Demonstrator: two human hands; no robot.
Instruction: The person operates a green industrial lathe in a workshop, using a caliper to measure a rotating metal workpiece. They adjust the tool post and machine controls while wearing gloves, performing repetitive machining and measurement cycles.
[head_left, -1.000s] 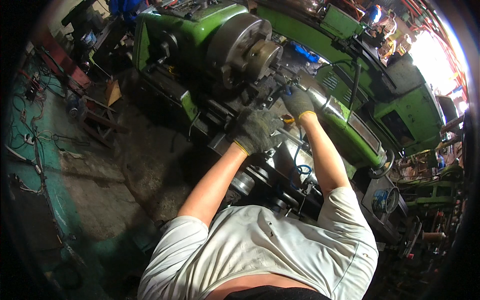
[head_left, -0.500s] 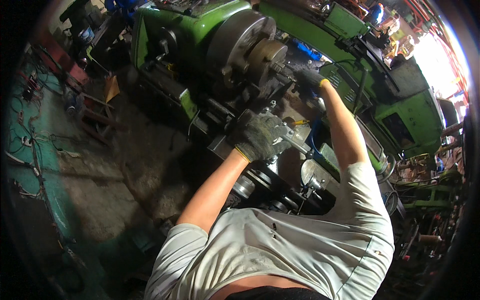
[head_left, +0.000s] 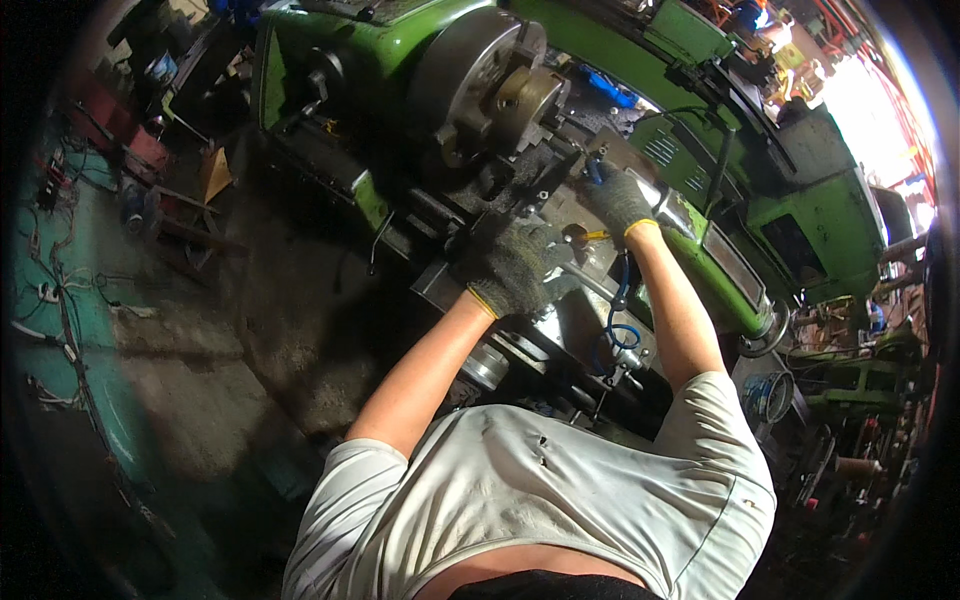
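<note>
Two hands in grey knit gloves on one green lathe (head_left: 400, 40); left hand (head_left: 512, 265) curled on the dark carriage (head_left: 520, 180); right hand (head_left: 618, 196) closed, grip unclear; one round steel chuck (head_left: 475, 85) above.

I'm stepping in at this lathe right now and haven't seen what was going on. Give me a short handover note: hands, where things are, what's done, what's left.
Left hand: gloved, closed on a part of the lathe carriage; what it grips is hidden under the glove.
Right hand: gloved, resting on the far side of the carriage, near a small blue fitting; whether it grips anything is unclear.
Chuck: holds a short round brass-coloured workpiece, just left of the carriage.
Blue hose: hangs below the carriage.
Done: workpiece is chucked.
Left: cannot tell whether any cut has been made; check the carriage setting before going on.
</note>
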